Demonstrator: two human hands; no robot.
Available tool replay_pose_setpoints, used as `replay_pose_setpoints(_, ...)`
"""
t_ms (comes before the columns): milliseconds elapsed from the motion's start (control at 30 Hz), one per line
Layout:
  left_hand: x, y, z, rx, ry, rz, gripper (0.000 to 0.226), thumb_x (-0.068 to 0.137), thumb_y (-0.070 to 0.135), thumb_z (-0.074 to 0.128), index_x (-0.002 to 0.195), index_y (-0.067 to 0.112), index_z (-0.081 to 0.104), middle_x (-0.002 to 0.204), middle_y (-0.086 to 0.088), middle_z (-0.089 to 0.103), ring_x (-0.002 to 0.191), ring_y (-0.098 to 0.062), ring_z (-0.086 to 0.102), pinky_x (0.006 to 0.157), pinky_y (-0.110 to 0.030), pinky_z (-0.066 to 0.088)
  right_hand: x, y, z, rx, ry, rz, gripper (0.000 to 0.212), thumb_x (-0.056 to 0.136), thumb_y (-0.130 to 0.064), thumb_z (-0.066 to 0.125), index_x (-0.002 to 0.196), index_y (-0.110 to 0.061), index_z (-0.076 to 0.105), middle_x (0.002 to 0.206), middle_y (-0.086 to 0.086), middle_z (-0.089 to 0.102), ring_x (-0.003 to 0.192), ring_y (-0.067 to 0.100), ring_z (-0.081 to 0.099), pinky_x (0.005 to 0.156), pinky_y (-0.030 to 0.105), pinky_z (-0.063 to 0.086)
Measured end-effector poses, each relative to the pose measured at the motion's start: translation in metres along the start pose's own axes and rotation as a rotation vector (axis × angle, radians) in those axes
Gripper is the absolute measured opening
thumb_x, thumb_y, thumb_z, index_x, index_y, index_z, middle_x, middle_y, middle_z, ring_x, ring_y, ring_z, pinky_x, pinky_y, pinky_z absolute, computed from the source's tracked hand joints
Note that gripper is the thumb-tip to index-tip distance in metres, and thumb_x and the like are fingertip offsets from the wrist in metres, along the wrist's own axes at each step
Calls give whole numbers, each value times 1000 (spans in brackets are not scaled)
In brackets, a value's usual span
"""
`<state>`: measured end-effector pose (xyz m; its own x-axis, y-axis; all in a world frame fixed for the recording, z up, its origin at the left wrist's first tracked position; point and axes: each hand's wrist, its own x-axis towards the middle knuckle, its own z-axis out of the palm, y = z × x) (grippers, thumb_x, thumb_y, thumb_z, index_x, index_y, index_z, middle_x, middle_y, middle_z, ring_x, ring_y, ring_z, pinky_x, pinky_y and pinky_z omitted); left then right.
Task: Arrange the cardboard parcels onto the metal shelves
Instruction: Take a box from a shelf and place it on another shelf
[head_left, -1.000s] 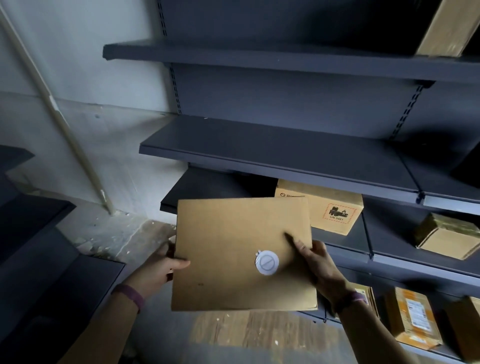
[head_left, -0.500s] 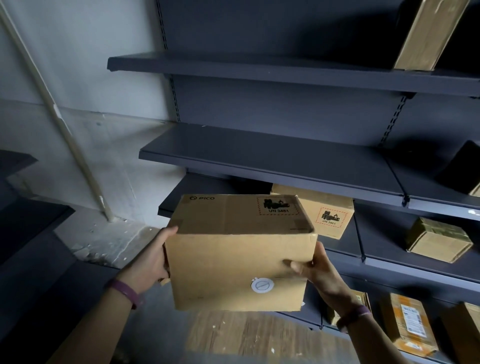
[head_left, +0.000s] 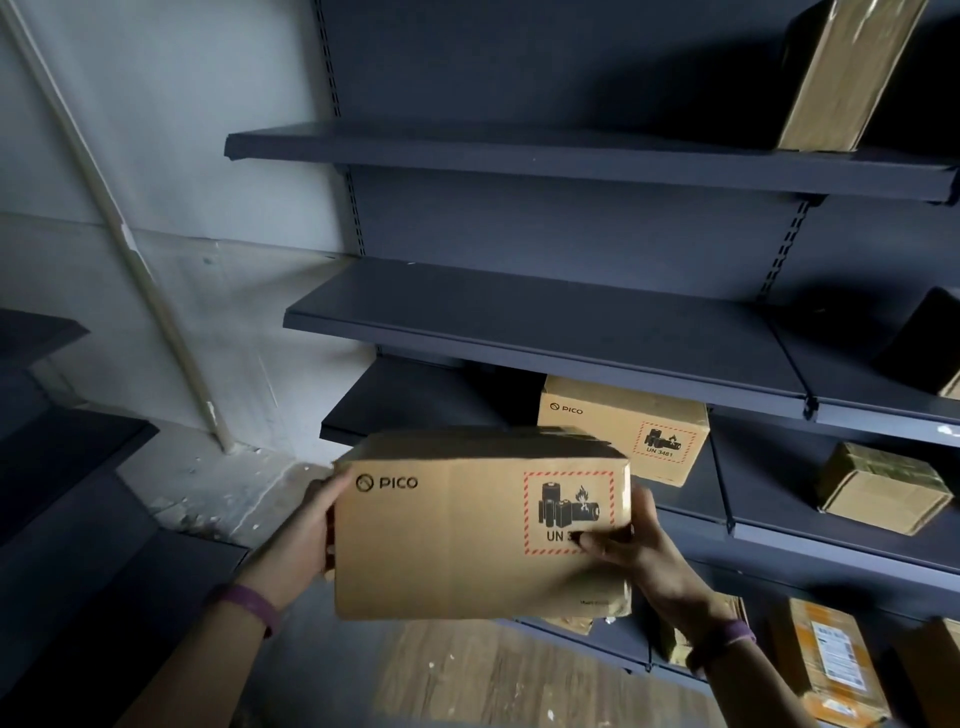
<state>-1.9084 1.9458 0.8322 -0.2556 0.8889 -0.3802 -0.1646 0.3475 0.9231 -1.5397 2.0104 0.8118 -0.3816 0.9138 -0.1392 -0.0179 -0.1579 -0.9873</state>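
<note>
Fingers (head_left: 597, 543) of the left hand (head_left: 306, 530) and right hand (head_left: 647, 553) curl round opposite ends of the cardboard parcel (head_left: 457, 551), holding it in the air before the metal shelves (head_left: 519, 325).

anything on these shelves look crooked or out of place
The small parcel on the right-hand shelf sits turned askew to the shelf edge. The tall parcel on the top shelf appears to lean, though the wide lens may exaggerate that.
</note>
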Motion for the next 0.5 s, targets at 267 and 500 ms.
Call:
replay_pose_setpoints(267,-2,-18,10,-101,92,-43,42,82,30,64,114,4,56,86,-13,61,78,-25,59,67,-34,47,-11,5,2,122,42,-4,55,89,-53,45,136,-25,48,136,2,60,127,19,55,100,40,46)
replay_pose_setpoints(500,3,-28,6,-26,105,0,58,76,49,67,120,12,61,92,-5,75,85,-22,70,75,-35,51,-18,-7,19,49,76,-25,68,79,-72,43,141,-44,43,144,-17,50,137,13,43,114,45,33)
